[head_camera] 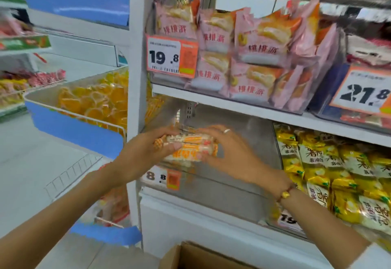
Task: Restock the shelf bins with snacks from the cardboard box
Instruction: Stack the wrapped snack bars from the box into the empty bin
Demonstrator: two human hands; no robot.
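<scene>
Both hands hold a bunch of orange-and-white snack packs (190, 146) over the front of a clear plastic shelf bin (228, 186) on the lower shelf. My left hand (146, 152) grips the packs from the left, thumb on top. My right hand (230, 152) holds them from the right, a ring on one finger. The bin looks nearly bare behind the packs. The open cardboard box (190, 256) shows at the bottom edge, below my arms.
Pink cake packs (249, 57) fill the upper bin with a 19.8 price tag (172, 56). Yellow packs (338, 173) fill the bin to the right. A wire basket of orange jelly cups (95, 101) juts out left of the white shelf post (135, 78).
</scene>
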